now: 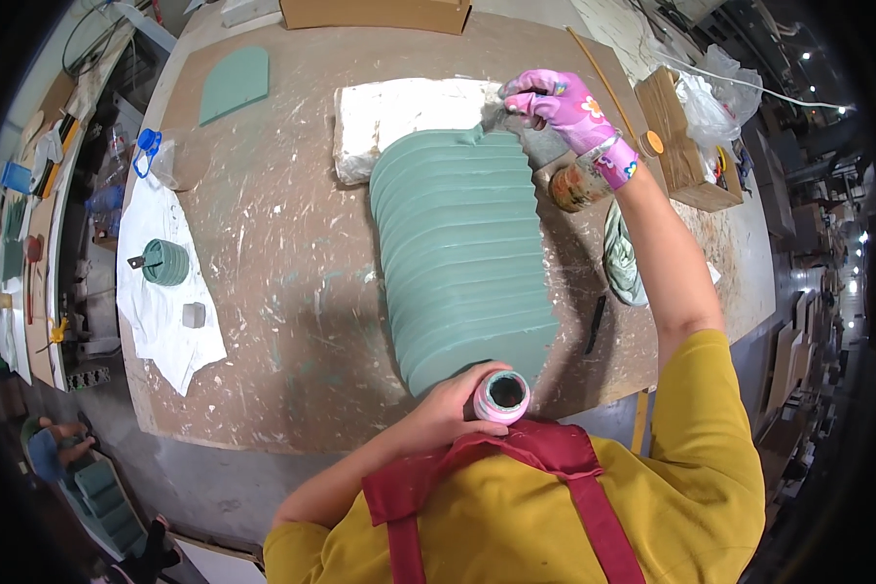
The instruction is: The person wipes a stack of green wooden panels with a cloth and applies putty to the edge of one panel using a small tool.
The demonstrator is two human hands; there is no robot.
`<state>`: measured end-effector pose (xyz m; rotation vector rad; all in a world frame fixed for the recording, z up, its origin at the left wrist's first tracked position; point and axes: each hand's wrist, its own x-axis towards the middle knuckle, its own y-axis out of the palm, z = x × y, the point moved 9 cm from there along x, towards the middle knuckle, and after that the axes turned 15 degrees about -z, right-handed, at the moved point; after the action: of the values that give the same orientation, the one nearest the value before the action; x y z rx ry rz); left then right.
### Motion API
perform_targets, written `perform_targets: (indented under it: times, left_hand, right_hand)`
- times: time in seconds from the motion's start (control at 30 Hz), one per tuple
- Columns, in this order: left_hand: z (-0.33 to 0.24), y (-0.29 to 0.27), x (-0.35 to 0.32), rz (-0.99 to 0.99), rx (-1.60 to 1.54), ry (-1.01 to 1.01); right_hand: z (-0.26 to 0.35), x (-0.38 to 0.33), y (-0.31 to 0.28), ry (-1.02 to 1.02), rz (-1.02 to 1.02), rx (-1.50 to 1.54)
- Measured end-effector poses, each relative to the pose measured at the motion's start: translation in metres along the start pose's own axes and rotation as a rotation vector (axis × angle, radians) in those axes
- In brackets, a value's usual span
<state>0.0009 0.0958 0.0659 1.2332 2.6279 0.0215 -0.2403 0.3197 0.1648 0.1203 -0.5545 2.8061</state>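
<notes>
Several sage-green panels with rounded corners (462, 253) lie overlapped in a long fanned row down the middle of the table. Over the row's far end, my right hand (560, 112), in a pink flowered glove, has its fingers pinched together. A small dark-greyish thing shows at the fingertips, touching or just above the farthest panel; I cannot make out its kind. Close to my body, my bare left hand (455, 404) is wrapped round a small open pink-and-white jar (502, 397) with a dark inside. The jar is upright beside the nearest panel.
A white wrapped block (360, 127) lies at the row's far end. A paint-stained jar (576, 188) and a cloth (623, 255) lie right, near a wooden box (696, 175). Left are a green tub (164, 263) on white cloth (161, 326) and a single green panel (236, 84).
</notes>
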Motion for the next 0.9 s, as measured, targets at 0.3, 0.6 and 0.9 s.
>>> perform_targets:
  times: [0.3, 0.6, 0.9]
  left_hand:
    - [-0.002, 0.000, 0.001, 0.013, 0.004, 0.021]
    - [-0.005, -0.001, 0.001, 0.013, -0.001, 0.029]
    - [-0.005, -0.001, 0.001, 0.013, -0.044, 0.006]
  right_hand:
    - [-0.005, -0.003, 0.005, 0.065, 0.040, -0.079]
    - [-0.003, 0.000, 0.019, 0.047, 0.056, -0.032]
    - [-0.004, 0.000, 0.031, 0.109, 0.071, 0.047]
